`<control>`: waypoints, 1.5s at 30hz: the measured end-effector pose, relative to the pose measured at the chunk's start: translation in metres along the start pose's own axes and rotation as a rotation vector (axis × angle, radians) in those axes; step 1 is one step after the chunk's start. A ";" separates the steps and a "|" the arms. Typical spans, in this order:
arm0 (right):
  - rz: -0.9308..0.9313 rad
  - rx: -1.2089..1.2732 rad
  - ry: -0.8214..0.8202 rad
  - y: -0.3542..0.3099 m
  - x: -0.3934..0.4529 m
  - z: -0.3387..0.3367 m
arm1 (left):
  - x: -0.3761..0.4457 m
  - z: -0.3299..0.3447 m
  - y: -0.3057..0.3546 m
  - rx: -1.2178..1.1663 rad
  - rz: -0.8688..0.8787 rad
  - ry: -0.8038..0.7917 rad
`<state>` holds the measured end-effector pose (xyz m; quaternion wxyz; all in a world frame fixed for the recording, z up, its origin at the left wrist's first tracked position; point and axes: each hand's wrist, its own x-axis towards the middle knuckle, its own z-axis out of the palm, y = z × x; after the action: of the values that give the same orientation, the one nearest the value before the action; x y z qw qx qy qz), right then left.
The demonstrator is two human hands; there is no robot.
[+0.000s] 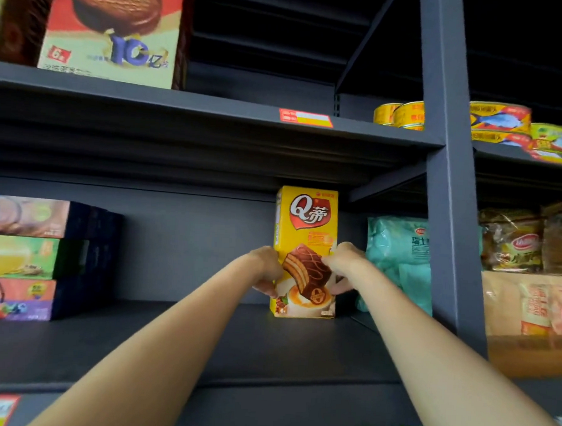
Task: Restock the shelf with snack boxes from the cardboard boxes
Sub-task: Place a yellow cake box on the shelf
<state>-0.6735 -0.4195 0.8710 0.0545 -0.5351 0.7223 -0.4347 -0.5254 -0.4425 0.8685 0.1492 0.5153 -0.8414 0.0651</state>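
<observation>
While both hands, left and right, grip its edges, the glossy yellow snack box stands upright, far back on the matte shelf; bare room left.

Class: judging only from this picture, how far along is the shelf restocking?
Done: one yellow snack box stands upright at the back of the dark shelf. In hand: the left hand and right hand grip its sides. Left: the wide bare stretch beside it; no cardboard boxes are in view.

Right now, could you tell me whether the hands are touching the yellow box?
Touching: the head view shows both hands gripping the yellow box by its sides.
</observation>
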 end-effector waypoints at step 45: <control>0.751 0.003 -1.268 0.358 -1.043 0.862 | -1.031 0.805 -0.376 -0.032 -0.716 -0.822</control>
<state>-0.0244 -0.0374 -0.3089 0.6077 -0.4000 0.6861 0.0052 0.0978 0.0463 -0.2385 -0.1714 0.7502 -0.6033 -0.2094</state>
